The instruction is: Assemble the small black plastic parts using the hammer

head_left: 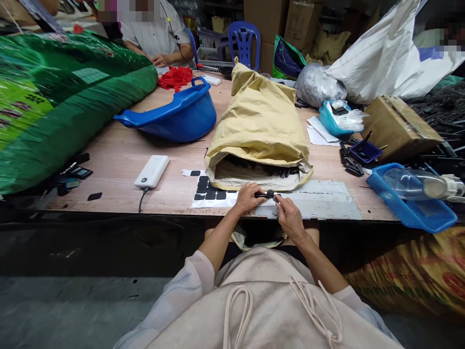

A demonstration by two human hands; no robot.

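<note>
Left hand (250, 197) and right hand (291, 218) pinch opposite ends of a small black part (270, 193), likely light and stiff, its ends seeming the surest hold.

Counter (181, 152) sits in moderate, fairly even light; soft shadow under blue basin (185, 116), deep gloom below front edge. Glare streaks green sack (90, 99). Wide-angle stretch toward sides. Black piece (270, 194) lacks crisp detail. Pixelated blocks near top.
</note>
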